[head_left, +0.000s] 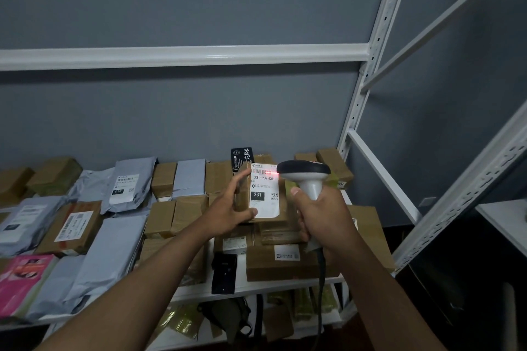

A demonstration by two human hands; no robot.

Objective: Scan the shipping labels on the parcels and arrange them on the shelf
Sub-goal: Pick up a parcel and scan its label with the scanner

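holding a parcel upright in the left hand grip, right hand grip clamped on scanner, red beam on label

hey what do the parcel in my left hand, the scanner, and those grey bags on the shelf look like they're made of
Parcel: brown cardboard, seemingly wrapped in glossy tape, with a white paper shipping label.
Scanner: hard plastic, matte dark head on a smooth light grey handle.
Grey bags: thin plastic film, judging by soft wrinkles and a slight sheen.
Shelf: probably white painted metal, given the punched uprights.
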